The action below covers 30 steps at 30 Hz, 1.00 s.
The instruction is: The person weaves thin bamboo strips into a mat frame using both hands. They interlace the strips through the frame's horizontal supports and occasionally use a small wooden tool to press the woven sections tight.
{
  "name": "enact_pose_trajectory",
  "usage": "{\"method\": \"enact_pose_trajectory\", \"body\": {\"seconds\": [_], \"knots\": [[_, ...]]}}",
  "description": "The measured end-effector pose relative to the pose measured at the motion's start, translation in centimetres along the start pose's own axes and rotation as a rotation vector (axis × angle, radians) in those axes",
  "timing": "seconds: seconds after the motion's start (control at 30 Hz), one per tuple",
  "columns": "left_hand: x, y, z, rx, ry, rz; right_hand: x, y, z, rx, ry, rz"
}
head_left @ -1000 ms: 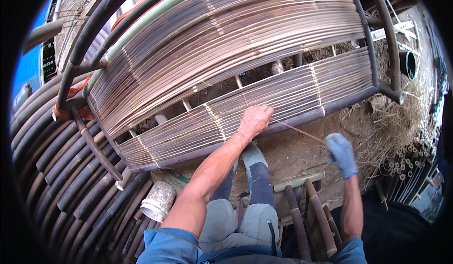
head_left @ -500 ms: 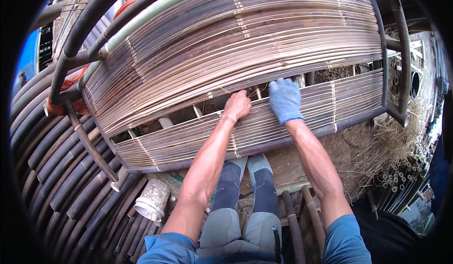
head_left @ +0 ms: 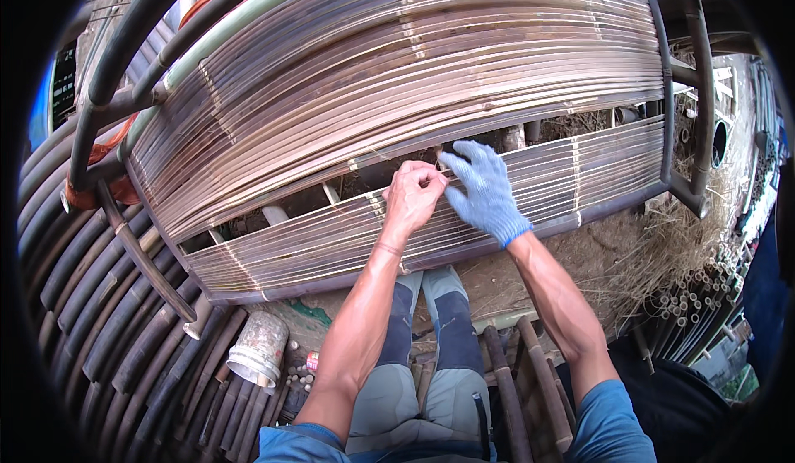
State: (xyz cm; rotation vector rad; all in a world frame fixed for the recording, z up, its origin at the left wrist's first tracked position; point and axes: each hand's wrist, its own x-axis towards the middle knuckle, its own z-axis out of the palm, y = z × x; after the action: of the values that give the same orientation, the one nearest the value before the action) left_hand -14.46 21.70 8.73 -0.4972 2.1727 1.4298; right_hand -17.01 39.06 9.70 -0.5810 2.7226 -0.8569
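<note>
A bamboo slat panel [head_left: 348, 123] in a dark pole frame spreads before me, its thin strips bound by pale cross ties [head_left: 577, 177]. A long gap splits it into a wide far part and a narrower near strip [head_left: 306, 243]; short crosspieces [head_left: 331, 192] show in the gap. Over the gap's near edge, my bare left hand [head_left: 411, 198] is closed in a pinch; what sits between its fingertips is too small to make out. Right beside it, my right hand [head_left: 484, 188], in a blue-grey knit glove, has its fingers apart, the fingertips close to the left hand's.
Dark bamboo poles [head_left: 99, 297] lie stacked at left, with a dirty white bucket [head_left: 258, 347] beside them. Upright pole framework [head_left: 108, 107] rises at the panel's left end, another post [head_left: 702, 90] at its right. Dry fibres [head_left: 654, 264] and cut pole ends [head_left: 679, 306] lie right.
Both hands have come closer together. The gloved right hand has moved left from the gap and its fingers have spread; the left hand has turned into a visible pinch. The view has shifted slightly.
</note>
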Motion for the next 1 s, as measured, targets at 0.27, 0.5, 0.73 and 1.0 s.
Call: {"method": "enact_pose_trajectory", "body": {"seconds": [0.27,0.5,0.73,1.0], "knots": [[-1.1,4.0,-2.2,-0.088,-0.349,-0.102,-7.7,-4.3,-2.0,0.195,0.291,0.257],[-0.9,3.8,-1.4,-0.082,-0.279,-0.030,-12.0,-2.2,-2.1,0.285,-0.106,0.197],[1.3,0.7,-0.3,0.442,0.059,0.170,-48.2,7.0,-11.8,-0.084,-0.807,0.700],[0.1,-3.5,2.0,0.609,0.090,0.196,-24.9,2.1,-7.5,-0.409,-0.132,0.734]]}}
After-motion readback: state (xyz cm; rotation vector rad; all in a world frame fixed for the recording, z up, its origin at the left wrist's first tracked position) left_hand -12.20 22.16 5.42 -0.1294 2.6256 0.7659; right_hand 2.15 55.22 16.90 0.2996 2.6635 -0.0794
